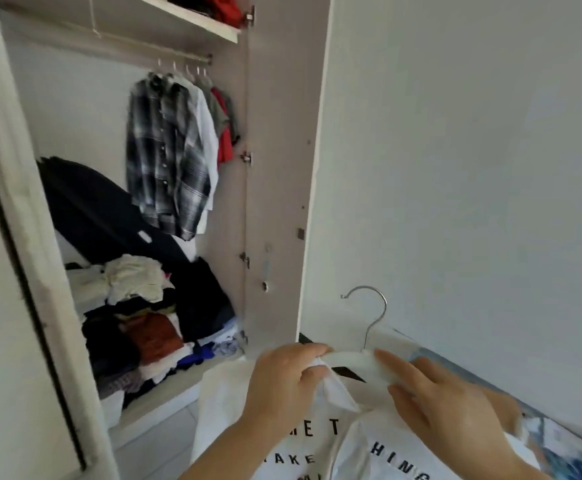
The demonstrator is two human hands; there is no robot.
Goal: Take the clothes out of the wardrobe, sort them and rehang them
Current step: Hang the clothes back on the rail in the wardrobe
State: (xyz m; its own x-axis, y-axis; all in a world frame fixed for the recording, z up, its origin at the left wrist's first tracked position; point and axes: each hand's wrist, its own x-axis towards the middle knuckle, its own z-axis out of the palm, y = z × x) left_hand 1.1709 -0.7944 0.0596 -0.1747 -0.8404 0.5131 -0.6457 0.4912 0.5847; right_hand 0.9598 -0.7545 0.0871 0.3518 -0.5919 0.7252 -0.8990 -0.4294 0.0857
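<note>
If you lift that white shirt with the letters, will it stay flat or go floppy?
Probably floppy: the white shirt folds and creases where the left hand grips it. It looks thin, so likely light. The hanger, pinched by the right hand, holds its curve, so it seems stiff.

A single head-worn wide-angle view looks forward and down, close over the left hand (282, 382) and right hand (445, 407) at the bottom edge, facing the open wardrobe (272, 202) near on the left.
</note>
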